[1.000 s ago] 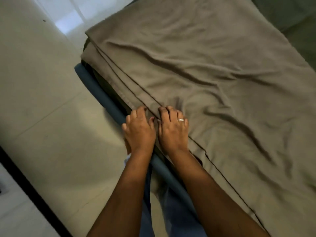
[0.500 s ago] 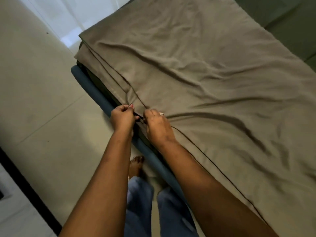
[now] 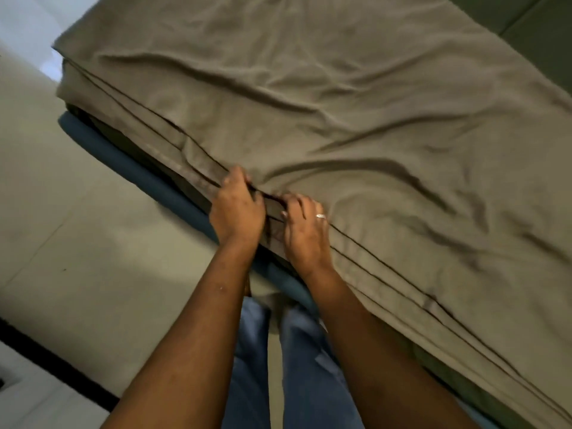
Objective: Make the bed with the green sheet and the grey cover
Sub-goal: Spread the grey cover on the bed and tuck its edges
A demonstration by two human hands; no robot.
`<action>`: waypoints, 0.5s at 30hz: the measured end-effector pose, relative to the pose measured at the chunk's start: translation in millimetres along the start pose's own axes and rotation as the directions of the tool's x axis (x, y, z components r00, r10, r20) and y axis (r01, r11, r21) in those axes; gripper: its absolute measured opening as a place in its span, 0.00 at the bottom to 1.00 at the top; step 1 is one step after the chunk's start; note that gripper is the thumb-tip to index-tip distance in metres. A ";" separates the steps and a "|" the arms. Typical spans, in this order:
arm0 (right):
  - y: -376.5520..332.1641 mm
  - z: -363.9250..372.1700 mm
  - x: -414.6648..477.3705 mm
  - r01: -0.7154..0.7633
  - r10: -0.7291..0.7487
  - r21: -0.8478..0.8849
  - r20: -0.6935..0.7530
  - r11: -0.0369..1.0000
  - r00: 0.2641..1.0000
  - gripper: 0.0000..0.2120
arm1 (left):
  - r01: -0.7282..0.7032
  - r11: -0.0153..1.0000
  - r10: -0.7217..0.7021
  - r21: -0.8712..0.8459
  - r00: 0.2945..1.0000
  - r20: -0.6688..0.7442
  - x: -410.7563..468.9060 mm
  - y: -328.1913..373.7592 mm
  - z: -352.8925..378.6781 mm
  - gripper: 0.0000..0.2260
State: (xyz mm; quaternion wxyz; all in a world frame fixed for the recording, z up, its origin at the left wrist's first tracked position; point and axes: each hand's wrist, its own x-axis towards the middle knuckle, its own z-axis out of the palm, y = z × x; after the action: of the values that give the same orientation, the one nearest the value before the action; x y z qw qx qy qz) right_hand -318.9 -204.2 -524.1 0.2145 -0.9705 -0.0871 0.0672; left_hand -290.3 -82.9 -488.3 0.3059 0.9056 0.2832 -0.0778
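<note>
Two legs in blue jeans (image 3: pixel 303 366) stand at the bottom centre of the frame, and two bare forearms reach up from the bottom edge toward the middle. To their left the pale floor (image 3: pixel 77 236) takes up that side of the frame, with a dark strip (image 3: pixel 46 363) crossing the lower left corner. A blue rail (image 3: pixel 148 178) of the bed runs diagonally from the upper left down toward the legs. Just above it, left of centre, is the left hand (image 3: pixel 236 212). Its fingers are curled together over the near edge of the cover (image 3: pixel 340 119) and clamped on the stacked hems there. The right hand (image 3: pixel 305 233) lies just beside it, apart by a narrow gap of cloth, with a ring (image 3: pixel 320 216) on one finger. Its fingers are bent and its thumb is drawn in, pinching the same edge. The cover is grey-brown and creased, and it fills most of the frame from the lower right to the upper left. It lies on the bed in several layers, whose dark-lined edges run in parallel along the near side. Beyond its far edge, the green sheet (image 3: pixel 538 38) shows in the upper right corner. A strip of the same green peeks out under the cover at the lower right.
</note>
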 end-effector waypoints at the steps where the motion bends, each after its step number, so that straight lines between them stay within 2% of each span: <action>1: 15.5 -3.5 -12.4 -0.038 0.038 -0.058 -0.013 0.998 0.999 0.16 | -0.036 0.999 0.034 0.025 0.997 0.074 -11.4 5.3 7.9 0.13; 3: 42.9 -10.2 -34.6 -0.109 0.103 -0.144 -0.052 0.984 0.993 0.15 | -0.084 0.995 0.073 0.061 0.985 0.155 -32.2 11.6 22.6 0.18; 5: 62.7 -16.8 -50.9 -0.181 0.166 -0.153 -0.107 0.972 0.980 0.15 | -0.100 0.995 0.094 0.028 0.981 0.167 -49.0 17.2 31.2 0.19; 9: 77.4 -30.0 -61.9 -0.279 0.262 -0.148 -0.123 0.949 0.957 0.15 | -0.122 0.974 0.162 -0.191 0.964 0.211 -65.4 32.5 47.3 0.15; 12: 73.4 -35.5 -55.0 -0.276 0.269 -0.130 -0.070 0.952 0.961 0.19 | 0.073 0.909 0.039 -0.409 0.965 0.258 -64.8 40.6 58.6 0.13; 15: 71.4 -34.5 -43.6 -0.245 0.235 -0.196 -0.072 0.950 0.969 0.17 | 0.317 0.760 -0.130 -0.567 0.929 0.346 -59.1 48.5 61.0 0.12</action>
State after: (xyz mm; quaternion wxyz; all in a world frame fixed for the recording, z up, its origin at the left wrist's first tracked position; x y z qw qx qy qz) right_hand -345.6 -290.5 -519.6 0.1064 -0.9920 0.0302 0.0603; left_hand -310.0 -178.5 -493.9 0.6092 0.6947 0.3529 -0.1476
